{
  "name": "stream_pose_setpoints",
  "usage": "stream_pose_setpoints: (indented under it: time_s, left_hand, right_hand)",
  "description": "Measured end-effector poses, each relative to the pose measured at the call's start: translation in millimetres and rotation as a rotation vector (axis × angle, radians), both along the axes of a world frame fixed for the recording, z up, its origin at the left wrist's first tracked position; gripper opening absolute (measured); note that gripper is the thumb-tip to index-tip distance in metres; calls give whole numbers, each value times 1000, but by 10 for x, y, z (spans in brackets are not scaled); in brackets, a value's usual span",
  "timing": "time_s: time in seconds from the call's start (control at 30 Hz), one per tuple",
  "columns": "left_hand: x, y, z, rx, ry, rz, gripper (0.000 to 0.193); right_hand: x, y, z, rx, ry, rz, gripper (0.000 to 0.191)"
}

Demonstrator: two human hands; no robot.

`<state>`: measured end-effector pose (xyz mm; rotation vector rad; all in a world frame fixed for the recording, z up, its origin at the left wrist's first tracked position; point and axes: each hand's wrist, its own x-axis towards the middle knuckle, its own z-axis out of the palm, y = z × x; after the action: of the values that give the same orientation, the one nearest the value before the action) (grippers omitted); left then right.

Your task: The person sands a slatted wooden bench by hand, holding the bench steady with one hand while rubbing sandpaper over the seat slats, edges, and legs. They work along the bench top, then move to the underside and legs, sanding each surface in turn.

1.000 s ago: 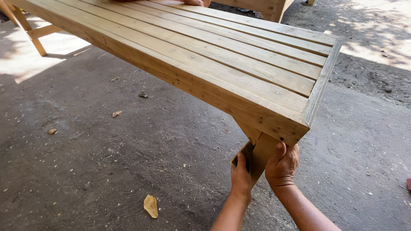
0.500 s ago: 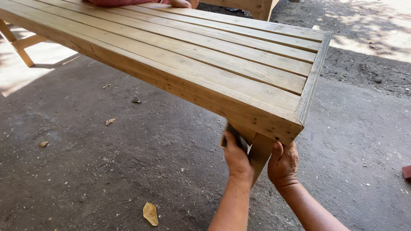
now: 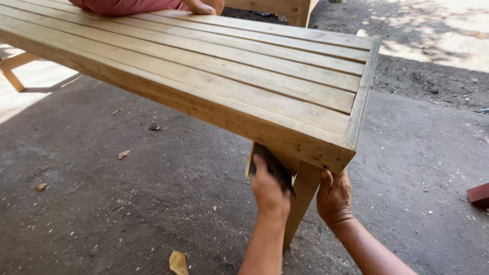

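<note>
- Outdoor dirt ground (image 3: 102, 203), dark and gritty, spreads under a slatted wooden bench (image 3: 229, 76) that fills the upper view.
- Left hand (image 3: 270, 191) reaches up beneath the bench's near corner, its grip clamped on a dark sanding block (image 3: 270, 162) pressed against the angled bench leg (image 3: 303, 196).
- Right hand (image 3: 334, 196) sits on the other side of that leg, fingers curled shut around its top just under the corner rail, apparently steadying it.
- Judged from the pose, the leg's upper face is being sanded; carrying on calls for short strokes along the grain, kept clear of the underside of the seat.
- The bench's edge rail overhangs the leg and crowds the block from above.
- Beyond the bench's far edge another person's hand (image 3: 201, 7) rests on the slats beside a red garment (image 3: 122, 6).
- A dry leaf (image 3: 178, 262) lies on the ground left of the leg; a red brick (image 3: 479, 194) lies well to its right.
</note>
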<state>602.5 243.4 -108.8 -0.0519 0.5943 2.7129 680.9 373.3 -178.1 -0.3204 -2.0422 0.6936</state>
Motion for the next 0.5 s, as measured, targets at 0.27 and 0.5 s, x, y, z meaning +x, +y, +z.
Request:
stream_pose_setpoints:
  time_s: [0.27,0.5]
  left_hand:
    - [698,367,-274,-654,530,526,65]
    - [1066,680,-773,-1050,461,619,58]
  right_hand:
    - [22,92,10,-109,-18,68,44]
    - [68,403,-92,-422,-295,310,46]
